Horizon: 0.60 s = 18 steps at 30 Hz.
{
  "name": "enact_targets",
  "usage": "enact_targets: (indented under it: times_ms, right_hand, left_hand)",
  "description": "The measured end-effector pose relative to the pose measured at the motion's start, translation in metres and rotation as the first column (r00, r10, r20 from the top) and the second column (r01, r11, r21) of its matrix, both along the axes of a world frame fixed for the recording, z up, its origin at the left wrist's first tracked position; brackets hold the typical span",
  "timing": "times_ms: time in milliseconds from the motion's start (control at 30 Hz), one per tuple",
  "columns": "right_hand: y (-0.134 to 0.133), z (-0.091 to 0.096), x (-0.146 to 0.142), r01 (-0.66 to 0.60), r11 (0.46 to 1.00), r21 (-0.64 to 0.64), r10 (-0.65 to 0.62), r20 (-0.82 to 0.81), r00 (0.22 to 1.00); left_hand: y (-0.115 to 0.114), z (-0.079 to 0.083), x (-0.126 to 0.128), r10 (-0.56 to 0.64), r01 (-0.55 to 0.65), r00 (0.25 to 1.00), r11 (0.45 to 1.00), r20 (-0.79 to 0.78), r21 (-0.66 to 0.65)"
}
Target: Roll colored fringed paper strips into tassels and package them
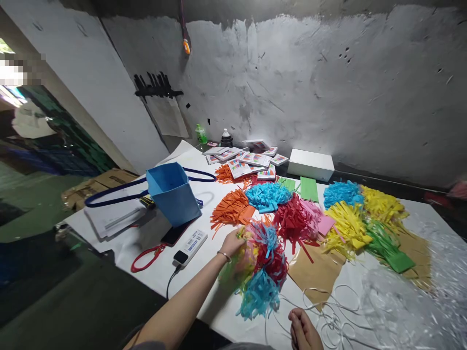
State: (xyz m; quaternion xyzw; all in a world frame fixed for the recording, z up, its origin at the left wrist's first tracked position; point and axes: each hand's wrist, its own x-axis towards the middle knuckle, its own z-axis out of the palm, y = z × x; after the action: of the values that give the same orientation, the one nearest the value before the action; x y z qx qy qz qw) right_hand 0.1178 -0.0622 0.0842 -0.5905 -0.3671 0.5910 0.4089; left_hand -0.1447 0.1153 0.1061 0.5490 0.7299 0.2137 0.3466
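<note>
The paper tassel bunch (pixel 263 272) is grasped at its left end by the left hand (pixel 232 242), while the right hand (pixel 302 331), nearer, seems clenched on white string (pixel 328 316).

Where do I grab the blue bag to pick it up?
By its dark blue handles, I'd say. The blue bag stands upright with its mouth open, and its sides look soft, so squeezing them might crumple it. One handle flops out to the left over the papers, and the other lies behind the bag to the right. Reach in from above and gather both.
</note>
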Motion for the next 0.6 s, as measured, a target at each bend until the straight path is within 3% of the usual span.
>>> enact_targets:
  times_ms: [133, 233, 300, 400, 500, 600]
  right_hand:
    - [0.009, 0.017, 0.004, 0.016, 0.999, 0.046, -0.018, 0.043, 0.999]
    - [0.019, 0.047, 0.006, -0.025, 0.990, 0.139, 0.013, 0.087, 0.996]
    - [0.026, 0.070, 0.006, -0.120, 0.966, 0.227, 0.100, 0.098, 0.990]
    - [0.032, 0.097, 0.002, -0.257, 0.899, 0.354, 0.218, 0.145, 0.965]
    - [0.038, 0.108, -0.004, -0.278, 0.860, 0.428, 0.175, 0.264, 0.948]
    - [0.042, 0.107, -0.009, -0.305, 0.838, 0.452, 0.123, 0.389, 0.913]
  left_hand:
    - [-0.041, 0.026, 0.024, -0.039, 0.022, 0.992, 0.989, 0.117, 0.148]
    - [-0.069, 0.041, 0.053, -0.122, 0.054, 0.961, 0.963, 0.250, 0.263]
    - [-0.083, 0.049, 0.073, -0.172, 0.079, 0.941, 0.949, 0.290, 0.307]
    - [-0.099, 0.056, 0.098, -0.207, 0.132, 0.944, 0.951, 0.258, 0.280]
    - [-0.108, 0.057, 0.115, -0.211, 0.165, 0.955, 0.963, 0.210, 0.215]
    - [-0.112, 0.053, 0.126, -0.241, 0.197, 0.954, 0.952, 0.179, 0.233]
